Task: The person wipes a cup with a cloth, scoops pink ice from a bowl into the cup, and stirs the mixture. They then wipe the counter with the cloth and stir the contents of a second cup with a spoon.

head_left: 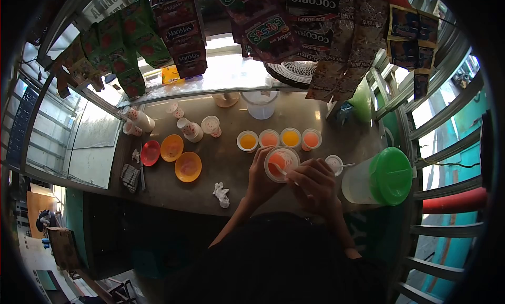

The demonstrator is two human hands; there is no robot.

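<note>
My left hand (pixel 261 176) is wrapped round a plastic cup (pixel 270 171) with orange-red drink in it, held above the counter. My right hand (pixel 314 184) pinches a white spoon (pixel 279 168) whose lower end dips into that drink. Beyond the held cup stands a row of several filled cups, among them a yellow-orange one (pixel 248 141) and a pink-orange one (pixel 311 140). Right of my right hand is a small white cup (pixel 334 163) with a light-coloured handle sticking out. A clear jug with a green lid (pixel 390 176) stands farther right.
Stacked paper cups (pixel 190 130) stand at the back left, near an orange plate (pixel 188 167) and a red plate (pixel 150 153). Crumpled tissue (pixel 221 195) lies near the front edge. A clear bucket (pixel 260 105) is at the back. Drink sachets (pixel 272 34) hang overhead.
</note>
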